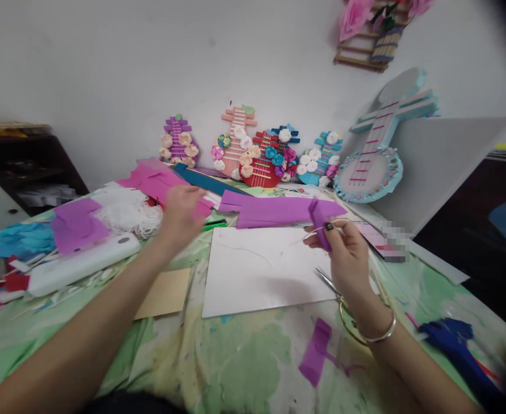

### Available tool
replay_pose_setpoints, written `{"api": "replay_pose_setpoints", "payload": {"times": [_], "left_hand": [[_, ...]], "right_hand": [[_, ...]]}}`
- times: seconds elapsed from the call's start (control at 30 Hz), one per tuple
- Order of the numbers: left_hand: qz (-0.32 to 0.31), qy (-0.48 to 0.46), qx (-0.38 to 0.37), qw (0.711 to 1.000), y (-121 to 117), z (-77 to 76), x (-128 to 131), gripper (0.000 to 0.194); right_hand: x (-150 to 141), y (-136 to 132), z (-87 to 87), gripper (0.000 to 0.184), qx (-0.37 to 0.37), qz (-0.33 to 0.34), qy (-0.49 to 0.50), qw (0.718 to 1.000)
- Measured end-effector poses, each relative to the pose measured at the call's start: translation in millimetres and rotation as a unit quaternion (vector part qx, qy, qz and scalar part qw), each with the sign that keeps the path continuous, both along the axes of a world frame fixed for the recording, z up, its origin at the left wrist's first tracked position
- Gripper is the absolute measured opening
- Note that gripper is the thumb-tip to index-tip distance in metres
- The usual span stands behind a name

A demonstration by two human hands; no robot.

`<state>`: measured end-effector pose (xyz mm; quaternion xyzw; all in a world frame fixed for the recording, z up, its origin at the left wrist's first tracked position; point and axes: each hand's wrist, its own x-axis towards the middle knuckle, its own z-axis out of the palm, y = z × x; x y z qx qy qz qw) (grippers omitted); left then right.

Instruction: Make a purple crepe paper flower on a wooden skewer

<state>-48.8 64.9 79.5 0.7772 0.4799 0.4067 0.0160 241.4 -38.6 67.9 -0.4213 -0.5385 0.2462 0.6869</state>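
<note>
My right hand pinches a small folded piece of purple crepe paper above the right part of a white board. A thin white string shows at the paper and trails off to its left. My left hand is raised over the left side of the table near pink crepe paper. Motion blurs its fingers, so I cannot make out whether they hold anything. Scissors with gold handles lie partly under my right wrist. Another purple paper strip lies in front of the board.
Purple crepe sheets and a green cutter lie behind the board. White string and a white glue gun-like bar are left. A blue glue gun is right. Several flower-decorated guitar shapes lean on the wall.
</note>
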Motion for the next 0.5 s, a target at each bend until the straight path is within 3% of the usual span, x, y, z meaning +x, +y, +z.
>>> {"api": "replay_pose_setpoints", "payload": {"times": [0.1,0.2,0.33,0.4,0.5], "left_hand": [[-0.235,-0.084,-0.093,0.964,-41.0,-12.1,56.6,0.045],[-0.371,-0.162,-0.184,0.896,-70.9,-28.0,87.6,0.04],[-0.426,-0.216,-0.366,0.798,-74.7,-37.4,88.8,0.026],[-0.429,-0.19,-0.416,0.779,-66.1,-37.5,81.4,0.018],[-0.448,-0.169,-0.449,0.755,-54.0,-37.2,71.2,0.021]], "right_hand": [[-23.9,-13.1,-8.1,0.014,-0.016,0.017,-0.11,0.994],[-39.3,-23.3,-15.4,0.014,-0.023,0.073,-0.175,0.982],[-46.2,-29.3,-20.2,0.013,-0.042,0.134,-0.173,0.975],[-45.4,-29.9,-20.1,0.013,-0.051,0.142,-0.153,0.977],[-43.5,-30.6,-18.2,0.013,-0.056,0.156,-0.137,0.977]]}}
